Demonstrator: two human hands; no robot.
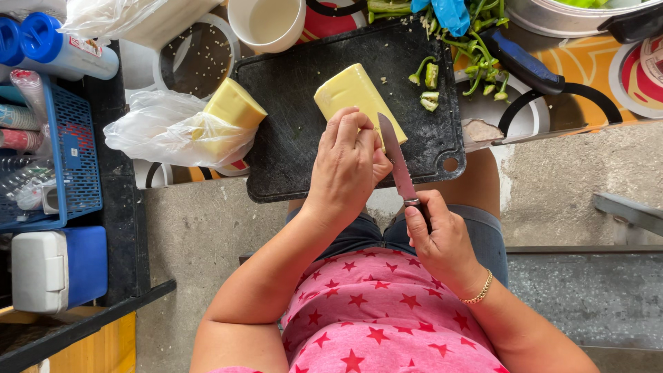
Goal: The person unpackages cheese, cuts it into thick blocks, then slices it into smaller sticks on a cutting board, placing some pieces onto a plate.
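Note:
A block of yellow cheese (352, 93) lies on a black cutting board (297, 97). My left hand (349, 166) rests on the near end of the block, fingers curled over it. My right hand (438, 235) grips the dark handle of a knife (395, 160); its blade runs up along the right side of the cheese, beside my left fingers. A second piece of cheese (231, 107) sits half inside a clear plastic bag (166, 131) at the board's left edge.
Cut green pepper stems (431, 86) lie on the board's far right. A white cup (266, 24) and a blue-handled pan (525, 65) stand behind. A blue basket (76, 159) and a white and blue box (59, 266) sit at left.

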